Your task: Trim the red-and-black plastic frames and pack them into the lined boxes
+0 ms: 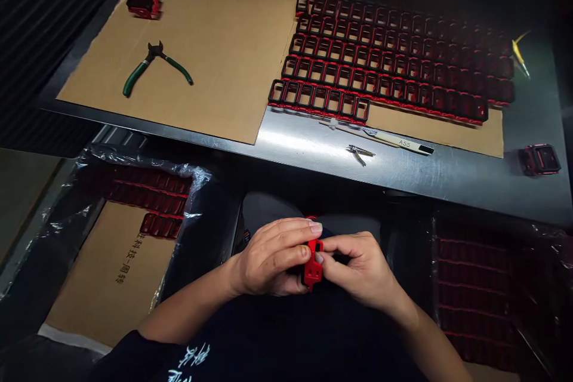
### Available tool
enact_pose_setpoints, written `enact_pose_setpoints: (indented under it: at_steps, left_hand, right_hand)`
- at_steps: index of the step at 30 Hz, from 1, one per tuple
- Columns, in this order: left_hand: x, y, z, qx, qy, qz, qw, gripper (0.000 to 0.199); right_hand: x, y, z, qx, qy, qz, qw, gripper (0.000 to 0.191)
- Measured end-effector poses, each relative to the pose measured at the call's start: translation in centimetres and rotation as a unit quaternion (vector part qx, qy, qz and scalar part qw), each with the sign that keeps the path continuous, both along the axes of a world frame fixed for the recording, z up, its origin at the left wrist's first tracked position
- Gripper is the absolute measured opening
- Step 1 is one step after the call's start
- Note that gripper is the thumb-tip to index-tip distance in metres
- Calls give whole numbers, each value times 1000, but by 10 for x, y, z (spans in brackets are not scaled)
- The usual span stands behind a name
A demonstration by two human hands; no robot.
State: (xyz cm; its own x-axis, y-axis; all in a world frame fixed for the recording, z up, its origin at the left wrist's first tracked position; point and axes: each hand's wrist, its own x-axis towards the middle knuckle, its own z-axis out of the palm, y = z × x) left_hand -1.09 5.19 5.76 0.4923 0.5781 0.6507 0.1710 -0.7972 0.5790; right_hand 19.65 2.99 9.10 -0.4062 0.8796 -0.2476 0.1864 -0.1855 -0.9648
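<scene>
A small red part (313,268) is held upright in front of my body, below the table's front edge. My left hand (280,256) wraps round its left side, fingers over the top and thumb hidden beneath. The thumb and forefinger of my right hand (358,262) pinch at its right side, near a dark opening. Whether those fingertips hold anything small cannot be made out. On the table beyond, rows of black-and-red frames (344,74) stand side by side.
Green-handled cutters (154,65) lie on cardboard (215,59). A white marker (403,142) and small metal pieces (359,154) are near the front edge, with a single frame (542,159) at right. Plastic-lined boxes of red parts flank me, left (163,227) and right (474,286).
</scene>
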Motion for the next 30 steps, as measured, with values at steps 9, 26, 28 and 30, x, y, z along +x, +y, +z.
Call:
enact_pose_setpoints:
  at_steps: [9, 26, 28, 30]
  left_hand:
    - [-3, -2, 0, -34, -4, -20, 999, 57]
    - [-4, 0, 1, -25, 15, -25, 999, 55]
    - [-4, 0, 1, -21, 16, -30, 999, 56]
    - [-3, -1, -1, -25, 5, -33, 999, 59]
  right_hand:
    - [6, 0, -2, 5, 13, 40, 999, 29]
    - [5, -1, 0, 5, 14, 32, 999, 26]
    - [8, -1, 0, 2, 16, 43, 999, 29]
    - [10, -2, -2, 1, 24, 49, 998, 29]
